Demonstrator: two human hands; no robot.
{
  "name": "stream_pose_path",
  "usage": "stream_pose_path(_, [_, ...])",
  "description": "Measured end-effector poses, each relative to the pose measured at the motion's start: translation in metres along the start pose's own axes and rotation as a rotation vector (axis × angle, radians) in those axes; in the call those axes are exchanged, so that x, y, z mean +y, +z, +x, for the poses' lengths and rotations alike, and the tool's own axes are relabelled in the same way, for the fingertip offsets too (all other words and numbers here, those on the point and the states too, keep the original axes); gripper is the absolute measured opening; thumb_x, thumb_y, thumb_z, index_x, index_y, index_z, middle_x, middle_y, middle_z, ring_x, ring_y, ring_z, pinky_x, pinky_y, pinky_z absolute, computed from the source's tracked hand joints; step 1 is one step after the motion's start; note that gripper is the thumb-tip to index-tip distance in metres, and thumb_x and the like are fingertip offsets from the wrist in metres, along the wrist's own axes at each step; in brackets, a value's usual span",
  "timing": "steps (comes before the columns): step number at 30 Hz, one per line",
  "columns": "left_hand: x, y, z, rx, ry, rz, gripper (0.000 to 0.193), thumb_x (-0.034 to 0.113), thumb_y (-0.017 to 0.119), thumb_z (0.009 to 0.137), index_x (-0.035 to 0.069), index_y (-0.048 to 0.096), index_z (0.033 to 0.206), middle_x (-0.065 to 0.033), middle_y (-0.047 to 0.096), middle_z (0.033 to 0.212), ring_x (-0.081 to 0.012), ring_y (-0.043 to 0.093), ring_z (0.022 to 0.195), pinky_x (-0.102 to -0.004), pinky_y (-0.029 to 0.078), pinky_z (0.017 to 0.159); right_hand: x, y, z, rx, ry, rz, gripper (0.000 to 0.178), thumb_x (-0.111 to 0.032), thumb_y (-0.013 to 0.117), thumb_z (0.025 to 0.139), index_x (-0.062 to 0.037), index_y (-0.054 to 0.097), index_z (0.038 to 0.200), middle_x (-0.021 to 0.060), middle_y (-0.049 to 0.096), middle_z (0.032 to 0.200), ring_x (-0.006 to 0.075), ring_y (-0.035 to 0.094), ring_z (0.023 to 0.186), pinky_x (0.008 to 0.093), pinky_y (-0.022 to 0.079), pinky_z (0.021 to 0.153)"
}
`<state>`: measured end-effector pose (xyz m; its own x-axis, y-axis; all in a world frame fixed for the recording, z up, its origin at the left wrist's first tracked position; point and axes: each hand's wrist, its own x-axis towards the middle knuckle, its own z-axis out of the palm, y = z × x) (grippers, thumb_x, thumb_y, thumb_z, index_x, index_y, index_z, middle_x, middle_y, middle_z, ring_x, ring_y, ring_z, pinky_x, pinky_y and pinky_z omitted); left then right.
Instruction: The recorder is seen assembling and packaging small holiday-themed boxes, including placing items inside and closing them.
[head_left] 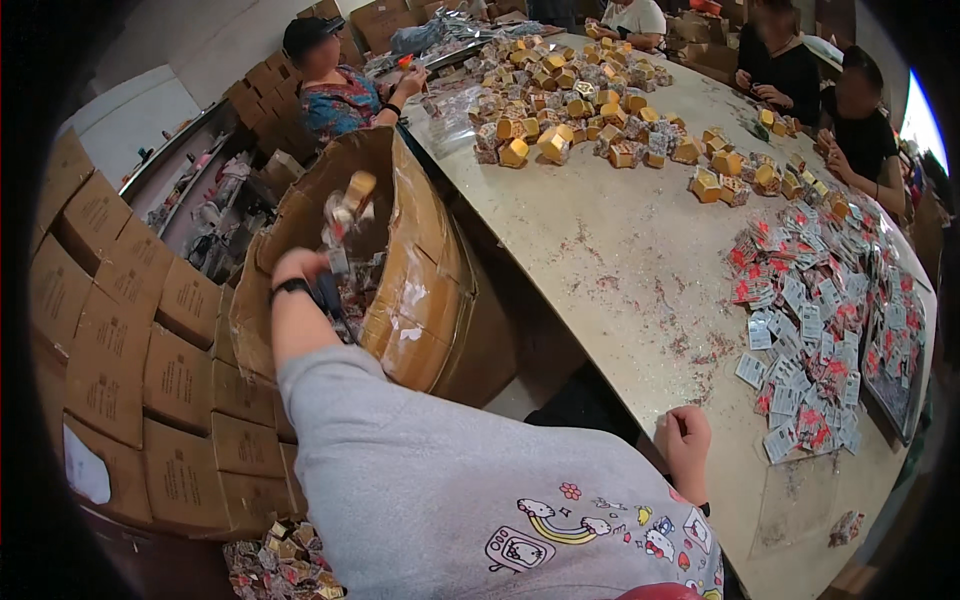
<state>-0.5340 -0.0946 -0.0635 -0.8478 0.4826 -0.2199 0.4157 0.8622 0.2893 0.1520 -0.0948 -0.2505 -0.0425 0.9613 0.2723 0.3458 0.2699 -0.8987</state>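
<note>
My left hand (300, 268), with a dark band at the wrist, reaches over the rim of a large open cardboard box (425, 270). Motion smears its fingers, so their grip does not show. Just beyond them, a blurred gold-and-clear piece (350, 200) is over the box opening; whether the hand touches it I cannot tell. Grey and silvery packets (362, 285) lie inside the box. At the near table edge my right hand (688, 435) rests with fingers curled in, and nothing shows in it.
A long pale table (600, 270) carries a heap of gold-topped containers (555, 143) and a pile of grey-and-red packets (800, 330) beside a dark tray (890, 370). Stacked cartons (180, 380) line the left. Several people stand or sit around the table's far part.
</note>
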Motion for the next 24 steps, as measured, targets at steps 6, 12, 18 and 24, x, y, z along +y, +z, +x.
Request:
stream_pose_path(6, [-0.005,0.079,-0.035,-0.274,-0.062,-0.231,0.033,0.037,0.059,0.083,0.005,0.062,0.092,-0.0075,0.06,0.087,-0.0198,0.053,0.071,-0.0387,0.045,0.061,-0.008,0.001,0.001,-0.041,0.018,0.008,0.003,0.001,0.059,0.074,0.0015,0.056,0.074,0.0126,0.055,0.072,0.0257,0.055,0.068,0.0317,0.044,0.064])
stream_pose_path(12, [0.08,-0.01,-0.093,0.399,0.5,0.08,0.052,0.036,0.059,0.083,-0.003,0.051,0.116,-0.0222,0.058,0.111,-0.0306,0.057,0.103,-0.0374,0.045,0.085,-0.002,0.002,0.002,-0.024,-0.012,-0.035,0.002,0.001,0.058,0.074,0.001,0.056,0.073,0.0122,0.055,0.07,0.0249,0.055,0.068,0.0318,0.044,0.064])
stream_pose_path(18, [0.197,0.014,-0.258,0.201,1.46,-0.338,0.035,0.013,0.065,0.077,0.001,0.056,0.109,-0.0142,0.057,0.105,-0.0259,0.057,0.096,-0.0334,0.044,0.084,0.008,0.002,-0.004,0.024,0.035,0.014,0.002,0.002,0.057,0.075,0.0012,0.055,0.074,0.0101,0.054,0.069,0.0221,0.054,0.068,0.0297,0.043,0.064])
stream_pose_path(24, [0.214,0.103,-0.299,-0.319,2.052,-0.93,0.058,0.054,0.054,0.082,0.005,0.042,0.053,-0.0042,0.05,0.058,-0.0218,0.053,0.061,-0.0312,0.039,0.054,0.0,-0.027,-0.028,0.029,0.188,0.185,0.005,0.003,0.051,0.085,0.0001,0.054,0.084,0.0032,0.053,0.076,0.0101,0.054,0.069,0.0221,0.044,0.062])
